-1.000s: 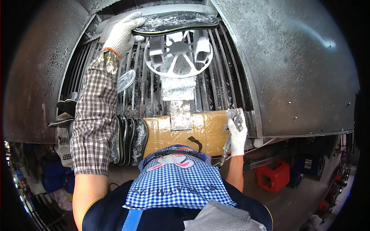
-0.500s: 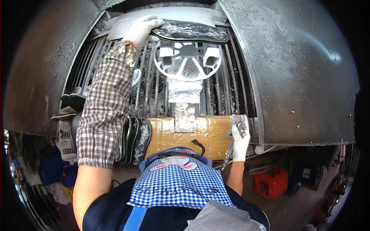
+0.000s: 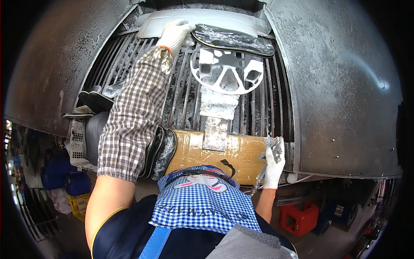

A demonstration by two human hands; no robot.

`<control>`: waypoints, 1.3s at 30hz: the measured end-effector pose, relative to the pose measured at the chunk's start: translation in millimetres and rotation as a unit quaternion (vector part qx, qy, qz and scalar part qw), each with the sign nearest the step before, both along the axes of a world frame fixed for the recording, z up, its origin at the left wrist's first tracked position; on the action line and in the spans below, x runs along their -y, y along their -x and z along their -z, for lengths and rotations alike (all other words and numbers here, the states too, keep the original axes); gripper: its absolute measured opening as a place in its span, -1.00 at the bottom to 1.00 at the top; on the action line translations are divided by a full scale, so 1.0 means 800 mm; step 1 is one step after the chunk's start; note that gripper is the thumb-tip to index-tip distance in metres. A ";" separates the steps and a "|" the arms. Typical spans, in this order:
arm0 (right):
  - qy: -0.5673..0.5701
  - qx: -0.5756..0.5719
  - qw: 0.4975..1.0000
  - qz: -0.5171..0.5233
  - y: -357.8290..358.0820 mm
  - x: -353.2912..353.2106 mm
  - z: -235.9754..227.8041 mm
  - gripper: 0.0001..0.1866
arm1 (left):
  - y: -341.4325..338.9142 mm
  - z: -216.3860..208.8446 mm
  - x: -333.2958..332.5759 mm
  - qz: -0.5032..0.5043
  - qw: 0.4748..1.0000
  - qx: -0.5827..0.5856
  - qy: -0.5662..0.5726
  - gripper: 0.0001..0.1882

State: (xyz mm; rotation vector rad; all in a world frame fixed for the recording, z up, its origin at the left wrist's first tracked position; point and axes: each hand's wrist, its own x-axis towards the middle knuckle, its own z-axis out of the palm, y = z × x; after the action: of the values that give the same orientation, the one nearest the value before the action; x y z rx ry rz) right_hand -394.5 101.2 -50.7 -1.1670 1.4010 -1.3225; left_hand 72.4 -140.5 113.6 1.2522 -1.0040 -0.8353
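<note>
Near the far edge of the slatted grate (image 3: 248, 108), holding a film-wrapped black sole (image 3: 233, 39) by its left tip, clamped in the gloved left hand (image 3: 176, 35); reaching rightward from the grip across the far side of a white spoked wheel (image 3: 226, 59). By the grate's near right corner, gripping a grey-crusted tool (image 3: 261, 174) in the gloved right hand (image 3: 274, 166), at the right end of a brown board (image 3: 185, 146).

Red container (image 3: 308, 215) on floor, lower right; dark blue box (image 3: 339, 211) near it. Yellow basket (image 3: 78, 205) lower left.
</note>
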 end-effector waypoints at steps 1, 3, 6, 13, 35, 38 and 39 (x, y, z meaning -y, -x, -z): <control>0.017 0.004 1.000 -0.006 -0.003 -0.001 -0.007 -0.23 | -0.001 0.005 -0.008 -0.028 0.999 -0.016 0.009 -0.47; -0.016 0.014 0.999 -0.029 -0.006 -0.002 -0.025 -0.25 | -0.001 0.021 -0.026 -0.080 0.995 -0.048 0.038 -0.46; -0.007 0.028 0.998 -0.061 -0.018 0.000 -0.062 -0.28 | 0.015 0.071 -0.064 -0.140 0.983 -0.118 -0.009 -0.53; 0.077 0.087 0.983 -0.145 -0.092 0.044 -0.156 -0.36 | 0.125 0.176 -0.176 0.100 0.902 -0.388 -0.159 -0.55; 0.272 0.048 0.942 -0.191 -0.190 0.106 -0.233 -0.46 | 0.193 0.180 -0.157 0.256 0.837 -0.478 -0.077 -0.55; 0.214 0.110 0.953 -0.182 -0.184 0.107 -0.230 -0.43 | 0.194 0.185 -0.155 0.242 0.841 -0.477 -0.083 -0.52; 0.200 0.122 0.956 -0.178 -0.181 0.106 -0.229 -0.42 | 0.195 0.187 -0.156 0.231 0.842 -0.481 -0.086 -0.52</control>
State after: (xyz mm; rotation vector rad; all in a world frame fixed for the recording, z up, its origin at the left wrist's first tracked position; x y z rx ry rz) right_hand -249.7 16.1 132.8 -1.3862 0.7194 -1.4627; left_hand -83.8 -16.1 -36.3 0.5475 -0.3816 -1.7327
